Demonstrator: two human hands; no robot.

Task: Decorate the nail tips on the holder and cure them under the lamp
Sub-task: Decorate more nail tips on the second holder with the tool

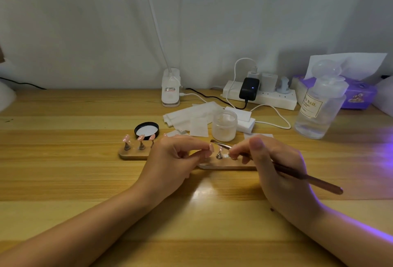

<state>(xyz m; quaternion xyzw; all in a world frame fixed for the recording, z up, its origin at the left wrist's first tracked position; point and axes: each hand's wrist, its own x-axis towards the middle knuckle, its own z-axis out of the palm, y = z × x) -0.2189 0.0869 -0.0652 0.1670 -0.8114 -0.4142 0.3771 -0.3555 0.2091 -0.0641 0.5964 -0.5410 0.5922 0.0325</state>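
Left hand pinching a pink nail tip just above the wooden holder; right hand gripping the brush, bristles close by that tip. Risk of a slip smearing gel onto fingers, or the pinched tip dropping. Three more tips on stands at holder's left. Open frosted jar just beyond, liable to tip if nudged. Violet glow at far right, lamp itself out of sight.

Dim, soft room light. Violet glow spills from the right edge across the desk, where a pale glare patch sits near the centre. The picture is slightly blurred, and wide-angle bending curves the edges.
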